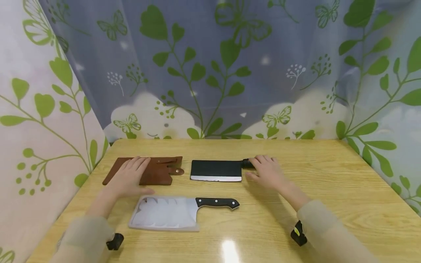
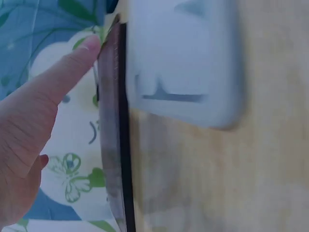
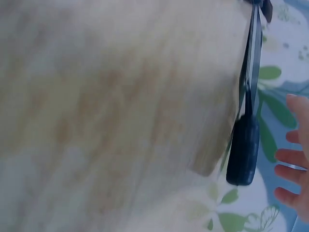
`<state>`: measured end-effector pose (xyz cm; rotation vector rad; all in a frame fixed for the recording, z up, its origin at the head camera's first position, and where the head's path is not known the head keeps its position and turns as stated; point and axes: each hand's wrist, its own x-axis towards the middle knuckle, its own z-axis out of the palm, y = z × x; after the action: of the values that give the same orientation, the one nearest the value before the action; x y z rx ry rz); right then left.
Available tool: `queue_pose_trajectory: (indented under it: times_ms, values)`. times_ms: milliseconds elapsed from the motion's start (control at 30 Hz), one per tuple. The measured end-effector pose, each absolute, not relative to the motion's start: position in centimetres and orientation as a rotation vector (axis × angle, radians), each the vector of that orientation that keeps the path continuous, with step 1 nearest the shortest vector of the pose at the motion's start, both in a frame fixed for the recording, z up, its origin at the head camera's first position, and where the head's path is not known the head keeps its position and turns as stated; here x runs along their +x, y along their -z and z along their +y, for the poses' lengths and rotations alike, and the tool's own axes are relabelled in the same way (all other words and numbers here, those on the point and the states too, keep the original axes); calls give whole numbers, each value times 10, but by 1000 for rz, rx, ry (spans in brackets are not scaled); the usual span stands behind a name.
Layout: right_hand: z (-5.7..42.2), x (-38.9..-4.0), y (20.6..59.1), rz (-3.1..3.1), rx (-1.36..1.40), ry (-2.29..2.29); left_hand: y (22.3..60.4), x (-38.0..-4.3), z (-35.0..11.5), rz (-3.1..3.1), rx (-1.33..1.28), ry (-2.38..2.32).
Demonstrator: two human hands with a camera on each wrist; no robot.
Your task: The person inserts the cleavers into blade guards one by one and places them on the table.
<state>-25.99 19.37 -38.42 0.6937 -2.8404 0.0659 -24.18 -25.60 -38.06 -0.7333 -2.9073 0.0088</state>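
Note:
A brown leather sheath [image 1: 154, 171] with a snap strap lies at the back left of the table. Over its left part is my left hand [image 1: 126, 179], fingers extended and thumb out to the side. A black-bladed cleaver [image 1: 215, 168] with a bright cutting edge lies right of the sheath. My right hand [image 1: 265, 171] hovers by the cleaver's black handle [image 3: 244, 154], its fingers apart from it in the right wrist view. Nearer to me, a second cleaver [image 1: 164, 213] has a black riveted handle and a whitish translucent cover around its blade.
The wooden table [image 1: 329, 204] runs back to a patterned curtain [image 1: 197, 73] with leaves and butterflies. More of this fabric hangs at both sides. Each wrist wears a small black camera, as at the right sleeve [image 1: 315, 219].

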Motion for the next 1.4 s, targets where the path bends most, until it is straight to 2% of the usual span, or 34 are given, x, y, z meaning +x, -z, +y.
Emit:
queue_pose_trajectory:
  times_ms: [433,767,1400]
  values:
    - [203,-290,379,-2887,618,68,381,-281,-273,-3110,-525,88]
    - [193,-302,385,-3005,649,121,381,-287,-263,-3227,-516,147]
    - [184,-304,401,-2991,704,159,381,-292,-245,-3379,-470,98]
